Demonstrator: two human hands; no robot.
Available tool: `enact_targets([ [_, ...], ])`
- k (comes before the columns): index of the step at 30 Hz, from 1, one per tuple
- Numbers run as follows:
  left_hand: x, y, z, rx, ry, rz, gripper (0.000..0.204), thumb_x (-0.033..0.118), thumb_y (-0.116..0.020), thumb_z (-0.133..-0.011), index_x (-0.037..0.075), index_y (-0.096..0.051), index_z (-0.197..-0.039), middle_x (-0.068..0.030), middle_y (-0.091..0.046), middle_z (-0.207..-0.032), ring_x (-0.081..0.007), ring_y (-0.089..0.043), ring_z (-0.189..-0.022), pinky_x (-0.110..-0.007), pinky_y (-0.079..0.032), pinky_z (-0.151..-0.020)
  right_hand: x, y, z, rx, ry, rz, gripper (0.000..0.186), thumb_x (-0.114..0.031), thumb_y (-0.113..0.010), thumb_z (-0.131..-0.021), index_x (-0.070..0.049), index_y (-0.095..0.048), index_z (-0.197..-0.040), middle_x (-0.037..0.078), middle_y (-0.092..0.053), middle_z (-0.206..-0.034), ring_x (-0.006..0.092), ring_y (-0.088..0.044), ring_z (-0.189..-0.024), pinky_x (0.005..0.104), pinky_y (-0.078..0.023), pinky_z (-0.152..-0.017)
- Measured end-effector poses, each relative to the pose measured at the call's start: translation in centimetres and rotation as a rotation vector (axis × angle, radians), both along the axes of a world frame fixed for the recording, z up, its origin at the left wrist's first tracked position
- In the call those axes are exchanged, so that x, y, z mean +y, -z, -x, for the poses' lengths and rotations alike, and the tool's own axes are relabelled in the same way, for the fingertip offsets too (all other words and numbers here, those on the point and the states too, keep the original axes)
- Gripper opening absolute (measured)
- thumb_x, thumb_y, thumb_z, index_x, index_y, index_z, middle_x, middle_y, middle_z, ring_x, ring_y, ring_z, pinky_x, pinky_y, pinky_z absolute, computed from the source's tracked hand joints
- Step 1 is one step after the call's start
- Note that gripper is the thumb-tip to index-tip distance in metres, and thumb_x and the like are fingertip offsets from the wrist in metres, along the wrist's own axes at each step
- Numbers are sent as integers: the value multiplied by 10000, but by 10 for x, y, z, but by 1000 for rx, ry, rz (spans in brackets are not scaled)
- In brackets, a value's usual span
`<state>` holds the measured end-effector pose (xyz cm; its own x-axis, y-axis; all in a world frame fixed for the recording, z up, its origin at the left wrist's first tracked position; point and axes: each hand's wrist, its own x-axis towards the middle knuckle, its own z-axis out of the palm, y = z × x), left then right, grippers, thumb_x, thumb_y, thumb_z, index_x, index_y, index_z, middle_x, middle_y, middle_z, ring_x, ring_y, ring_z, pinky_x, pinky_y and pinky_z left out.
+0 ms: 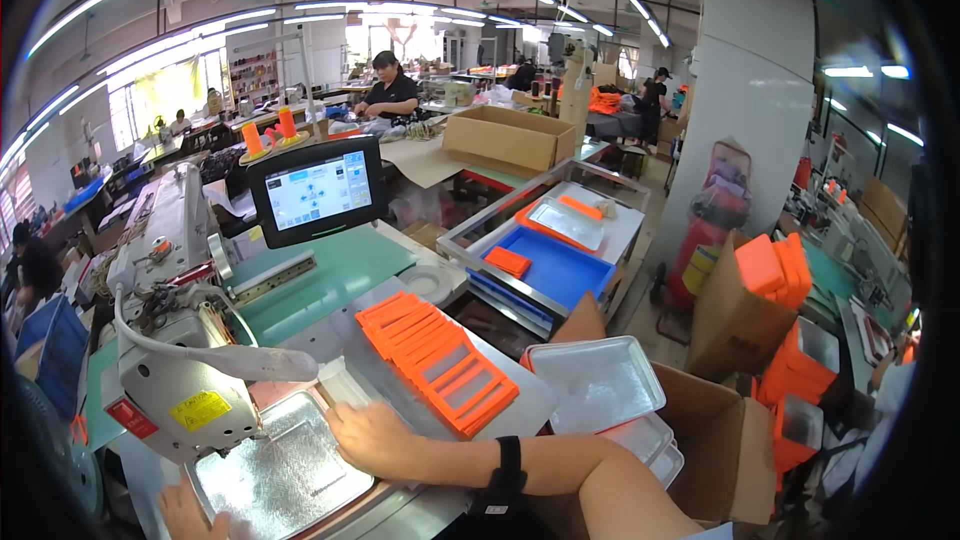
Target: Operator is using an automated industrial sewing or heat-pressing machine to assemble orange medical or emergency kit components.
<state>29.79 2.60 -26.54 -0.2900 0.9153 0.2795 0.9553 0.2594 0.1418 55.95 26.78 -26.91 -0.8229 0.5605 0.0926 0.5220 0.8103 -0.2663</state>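
A silver foil panel [285, 470] with rounded corners and a pale rim lies flat under the head of a large white sewing machine [185, 390]. My left hand [190, 515] is at its near-left edge, fingers stretched out, slightly blurred and partly cut off by the picture's lower edge. Across the panel, my right hand [375, 442] rests at the right edge with loosely bent fingers that close on nothing visible; some fingertips are hidden. Beyond the right hand, a fanned stack of orange rectangular frames [440, 365] lies on the metal tabletop.
A lit control screen [315, 190] stands behind the machine. Right of the orange frames, several silver panels [595, 385] are stacked beside an open cardboard box [735, 450]. A blue tray [555, 265] sits farther back. A person in black [390, 95] works across the room.
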Motion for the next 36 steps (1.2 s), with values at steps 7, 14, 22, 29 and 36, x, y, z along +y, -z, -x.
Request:
enact_targets([
  [7, -15, 10, 19, -730, -73, -171, 646, 68, -581, -815, -65, -430, -1429, -201, -638, -1112, -219, -623, -984, -348, -501, -846, 7, 23, 14, 123, -47, 262, 418, -176, -596, -909, 82, -524, -1230, 232, -677, -863, 401, -674, -829, 508, -528, -729],
  [14, -37, -2, -17, -975, -357, -399, 621, -49, -495, -832, -77, -426, -1449, -105, -621, -1090, -121, -595, -865, -247, -497, -751, 2, 18, 28, 76, -139, 107, 426, -185, -658, -878, 68, -534, -1197, 210, -666, -788, 401, -664, -770, 498, -527, -703],
  [22, -47, 3, -94, -1540, 88, -1091, 922, 481, -606, -962, 9, -109, -1578, -174, -330, -1552, -274, -410, -1391, -427, -380, -1119, 3, 13, 51, 122, -261, 202, 285, -172, -718, -832, 15, -648, -1035, 235, -685, -834, 415, -674, -830, 480, -535, -737],
  [29, -23, 36, -162, -1173, -158, -970, 631, 184, -673, -885, 23, -430, -1445, -190, -472, -1448, -329, -458, -1318, -415, -332, -1133, 5, 8, 57, 210, -278, 419, 260, -195, -749, -809, 15, -687, -949, 212, -704, -855, 403, -682, -813, 449, -539, -751],
  [36, -8, 26, -152, -1485, -382, -1309, 545, 60, -652, -884, 47, -416, -1374, -78, -554, -1254, -210, -561, -1143, -381, -465, -987, -29, 13, 66, 160, -373, 514, 385, -170, -715, -878, -18, -666, -1228, 240, -709, -961, 351, -698, -882, 375, -536, -761],
])
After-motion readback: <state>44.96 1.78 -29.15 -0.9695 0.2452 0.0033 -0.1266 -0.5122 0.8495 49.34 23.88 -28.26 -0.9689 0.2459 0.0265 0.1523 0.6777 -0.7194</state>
